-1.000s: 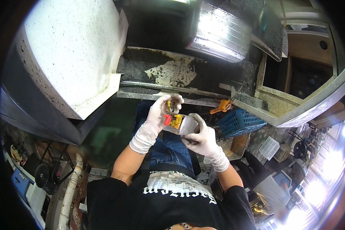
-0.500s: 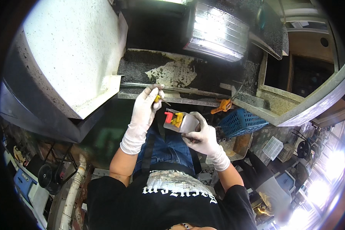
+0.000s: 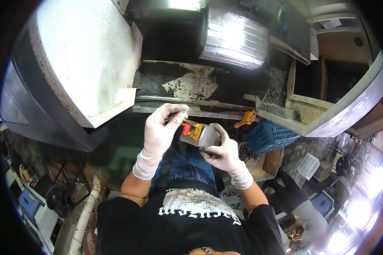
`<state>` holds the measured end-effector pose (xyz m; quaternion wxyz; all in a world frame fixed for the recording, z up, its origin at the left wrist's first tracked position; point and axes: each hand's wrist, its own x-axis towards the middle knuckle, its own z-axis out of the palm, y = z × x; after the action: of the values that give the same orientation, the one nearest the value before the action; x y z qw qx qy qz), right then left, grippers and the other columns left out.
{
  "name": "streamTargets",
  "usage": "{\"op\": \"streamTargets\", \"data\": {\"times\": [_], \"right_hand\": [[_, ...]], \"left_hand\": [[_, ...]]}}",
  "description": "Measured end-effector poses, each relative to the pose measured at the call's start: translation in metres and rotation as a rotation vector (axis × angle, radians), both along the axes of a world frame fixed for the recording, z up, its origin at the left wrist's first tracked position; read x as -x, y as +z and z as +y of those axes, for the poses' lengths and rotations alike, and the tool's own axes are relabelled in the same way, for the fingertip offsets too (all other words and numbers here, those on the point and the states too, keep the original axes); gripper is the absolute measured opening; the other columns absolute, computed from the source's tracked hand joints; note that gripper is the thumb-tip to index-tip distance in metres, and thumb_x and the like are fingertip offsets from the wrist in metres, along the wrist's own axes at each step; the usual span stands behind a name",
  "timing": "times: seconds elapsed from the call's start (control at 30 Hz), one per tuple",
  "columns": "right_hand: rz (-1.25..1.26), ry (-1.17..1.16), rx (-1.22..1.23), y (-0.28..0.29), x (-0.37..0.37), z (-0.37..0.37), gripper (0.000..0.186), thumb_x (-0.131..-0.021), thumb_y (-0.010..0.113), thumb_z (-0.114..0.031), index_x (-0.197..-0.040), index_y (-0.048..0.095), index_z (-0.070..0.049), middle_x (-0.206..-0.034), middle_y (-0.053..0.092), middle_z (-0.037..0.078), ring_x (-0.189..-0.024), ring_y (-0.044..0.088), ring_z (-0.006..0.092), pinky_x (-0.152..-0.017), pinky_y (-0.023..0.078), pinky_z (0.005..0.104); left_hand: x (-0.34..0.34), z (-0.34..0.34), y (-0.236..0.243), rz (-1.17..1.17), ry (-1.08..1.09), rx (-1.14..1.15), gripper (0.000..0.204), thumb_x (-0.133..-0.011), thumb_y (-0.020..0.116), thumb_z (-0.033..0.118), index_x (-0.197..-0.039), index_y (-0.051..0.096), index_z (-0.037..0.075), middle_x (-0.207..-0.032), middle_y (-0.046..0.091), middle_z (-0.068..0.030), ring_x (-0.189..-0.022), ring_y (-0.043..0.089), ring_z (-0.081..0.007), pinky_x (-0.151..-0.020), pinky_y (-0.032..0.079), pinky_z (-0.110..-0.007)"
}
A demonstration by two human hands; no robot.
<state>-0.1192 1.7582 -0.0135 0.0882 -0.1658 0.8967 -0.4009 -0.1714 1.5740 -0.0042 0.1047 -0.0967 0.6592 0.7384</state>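
Observation:
My right hand [image 3: 225,154], in a white glove with darkened fingertips, grips a small grey block-like holder [image 3: 207,137] from its right side. At the holder's left end are a red L-shaped piece [image 3: 185,129] and a yellow piece [image 3: 195,132]. My left hand [image 3: 159,127], also white-gloved, is closed in a pinch just above and left of that end. Its fingertips are close to the red piece. They hold a small yellow piece with a thin metal shaft, now mostly hidden by the fingers.
Ahead is a machine bed with a worn ledge [image 3: 191,85] and a ribbed metal cover [image 3: 236,38]. A pale panel [image 3: 85,55] stands left. An orange tool [image 3: 245,119] rests on the edge at right, above a blue basket [image 3: 270,138]. Another person [image 3: 308,216] is at lower right.
My left hand has moved slightly right and down, bringing the small yellow piece to the end of the holder. My right hand keeps its grip, almost unmoved.

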Motion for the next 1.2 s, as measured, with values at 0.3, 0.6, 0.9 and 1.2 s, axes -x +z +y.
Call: {"op": "streamTargets", "data": {"times": [0.3,0.6,0.9,1.2], "right_hand": [[0.031,-0.044,0.05,0.001,-0.003,-0.003,0.014,-0.051,0.069,-0.016,-0.063,0.062,-0.016,-0.105,0.047,0.015,-0.043,0.048,0.0116,-0.042,0.041,0.0224],[0.122,-0.112,0.172,0.003,-0.005,-0.003,0.017,-0.05,0.071,-0.013,-0.065,0.062,-0.016,-0.107,0.044,0.014,-0.043,0.043,0.0097,-0.042,0.038,0.0196],[0.121,-0.173,0.239,0.001,-0.008,0.008,0.018,-0.049,0.071,-0.009,-0.063,0.061,-0.013,-0.109,0.044,0.017,-0.045,0.043,0.0086,-0.042,0.036,0.0185],[0.147,-0.176,0.236,0.002,-0.01,0.008,0.018,-0.049,0.071,-0.009,-0.063,0.061,-0.013,-0.109,0.044,0.018,-0.045,0.044,0.01,-0.042,0.037,0.0194]], "left_hand": [[-0.009,0.01,0.007,-0.076,-0.308,0.019,0.016,-0.073,0.059,0.005,-0.088,0.057,0.0,-0.082,0.058,-0.0046,-0.071,0.054,-0.0073,-0.063,0.043,-0.019],[0.003,0.002,-0.011,-0.412,0.165,-1.226,0.027,-0.085,0.037,0.015,-0.103,0.047,-0.004,-0.098,0.051,-0.015,-0.066,0.049,-0.0143,-0.056,0.041,-0.022],[0.0,0.002,-0.012,-0.492,0.112,-1.366,0.028,-0.082,0.027,-0.004,-0.108,0.036,-0.009,-0.113,0.039,-0.0251,-0.108,0.041,-0.0299,-0.09,0.04,-0.036],[0.003,0.004,-0.01,-0.464,0.09,-1.355,0.029,-0.085,0.028,0.0,-0.112,0.033,-0.01,-0.115,0.037,-0.0266,-0.109,0.039,-0.0327,-0.091,0.037,-0.038]]}}
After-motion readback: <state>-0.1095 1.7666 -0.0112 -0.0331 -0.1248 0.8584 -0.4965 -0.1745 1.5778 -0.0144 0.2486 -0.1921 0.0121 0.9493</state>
